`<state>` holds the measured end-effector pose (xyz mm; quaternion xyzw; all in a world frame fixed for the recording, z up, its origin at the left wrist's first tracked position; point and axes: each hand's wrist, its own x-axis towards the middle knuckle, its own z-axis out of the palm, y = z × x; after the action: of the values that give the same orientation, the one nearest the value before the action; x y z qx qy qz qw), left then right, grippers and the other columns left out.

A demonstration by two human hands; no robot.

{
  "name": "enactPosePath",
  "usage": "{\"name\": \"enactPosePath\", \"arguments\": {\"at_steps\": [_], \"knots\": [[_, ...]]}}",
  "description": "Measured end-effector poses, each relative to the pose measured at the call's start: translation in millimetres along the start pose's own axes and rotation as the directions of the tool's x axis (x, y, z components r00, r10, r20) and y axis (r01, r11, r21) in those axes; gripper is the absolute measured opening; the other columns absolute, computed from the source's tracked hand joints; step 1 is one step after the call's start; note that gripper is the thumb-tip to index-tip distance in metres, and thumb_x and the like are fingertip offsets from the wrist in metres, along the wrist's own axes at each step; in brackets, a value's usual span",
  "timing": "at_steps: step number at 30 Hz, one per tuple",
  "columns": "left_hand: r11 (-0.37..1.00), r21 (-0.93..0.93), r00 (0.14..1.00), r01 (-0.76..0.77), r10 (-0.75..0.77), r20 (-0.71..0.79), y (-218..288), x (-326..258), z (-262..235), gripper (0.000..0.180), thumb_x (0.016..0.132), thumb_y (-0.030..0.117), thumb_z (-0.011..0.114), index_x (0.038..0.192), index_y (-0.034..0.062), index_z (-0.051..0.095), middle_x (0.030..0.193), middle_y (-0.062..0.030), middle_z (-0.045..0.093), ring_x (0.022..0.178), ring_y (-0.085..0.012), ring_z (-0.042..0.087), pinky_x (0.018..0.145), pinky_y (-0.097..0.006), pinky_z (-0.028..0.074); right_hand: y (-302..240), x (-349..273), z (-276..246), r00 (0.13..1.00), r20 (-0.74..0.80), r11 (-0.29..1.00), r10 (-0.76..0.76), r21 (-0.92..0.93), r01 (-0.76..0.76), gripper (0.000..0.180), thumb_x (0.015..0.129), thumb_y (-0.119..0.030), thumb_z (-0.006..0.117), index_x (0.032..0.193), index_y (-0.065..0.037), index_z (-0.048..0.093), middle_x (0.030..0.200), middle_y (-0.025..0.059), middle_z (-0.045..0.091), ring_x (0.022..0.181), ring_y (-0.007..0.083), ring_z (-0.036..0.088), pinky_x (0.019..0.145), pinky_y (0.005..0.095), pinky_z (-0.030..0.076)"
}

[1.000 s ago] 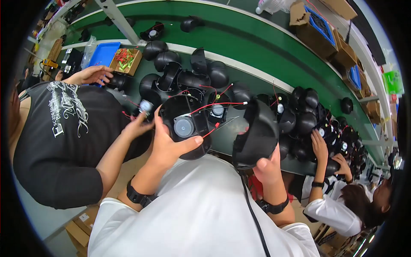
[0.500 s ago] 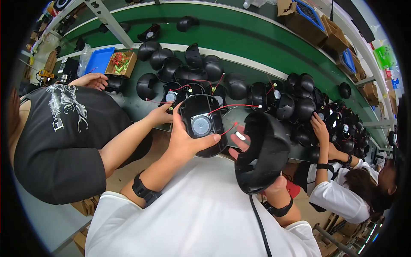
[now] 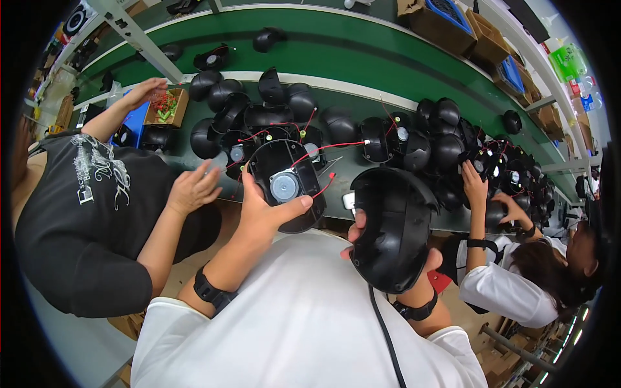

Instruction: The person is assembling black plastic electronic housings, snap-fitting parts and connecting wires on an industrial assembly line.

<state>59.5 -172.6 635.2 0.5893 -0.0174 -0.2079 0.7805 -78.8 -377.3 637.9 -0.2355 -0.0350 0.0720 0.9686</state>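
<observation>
Left hand grasps a rounded black plastic speaker housing; at its four o'clock, right hand grips a curved black plastic shell, just rotated, still unjoined.

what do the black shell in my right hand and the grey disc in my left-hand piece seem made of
The black shell looks like moulded plastic, semi-gloss: soft highlights run along its thin, curved wall. The grey disc is probably metal, dull silver, judging by its even pale sheen, though paint could look alike.
</observation>
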Motion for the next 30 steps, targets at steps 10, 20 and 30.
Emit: {"name": "enactPosePath", "arguments": {"at_steps": [10,20,30], "knots": [[0.998,0.017,0.998,0.053,-0.054,0.034,6.5,-9.2,15.2,0.096,0.070,-0.001,0.086,0.145,0.0076,0.026,0.133,-0.0127,0.050,0.122,-0.0246,0.055,0.103,-0.039,0.049,-4.3,-14.2,8.3,0.994,-0.106,0.991,-0.021,-0.132,0.007,0.123,0.064,-0.075,0.076,0.152,-0.003,0.031,0.136,0.0146,0.047,0.122,0.0301,0.056,0.105,0.0557,0.049],[0.996,0.087,0.999,-0.002,-0.002,0.038,7.9,-21.9,19.6,0.092,0.071,0.002,0.083,0.145,0.0091,0.030,0.135,-0.0102,0.050,0.125,-0.0227,0.052,0.106,-0.038,0.045,-8.0,-22.0,-1.4,0.973,0.208,0.815,-0.098,0.578,-0.041,0.108,0.085,-0.067,0.065,0.156,0.000,0.019,0.138,0.0338,0.037,0.106,0.0433,0.061,0.091,0.0538,0.057],[0.999,0.027,0.998,-0.031,0.030,0.063,5.3,-16.4,17.2,0.092,0.072,0.001,0.082,0.146,0.0083,0.028,0.137,-0.0119,0.048,0.124,-0.0241,0.053,0.104,-0.039,0.048,-16.5,-18.6,-10.9,0.948,0.317,0.765,-0.035,0.619,-0.179,0.100,0.090,-0.065,0.061,0.161,-0.014,0.013,0.166,0.0236,-0.001,0.114,0.0519,0.062,0.086,0.0490,0.061]]}}
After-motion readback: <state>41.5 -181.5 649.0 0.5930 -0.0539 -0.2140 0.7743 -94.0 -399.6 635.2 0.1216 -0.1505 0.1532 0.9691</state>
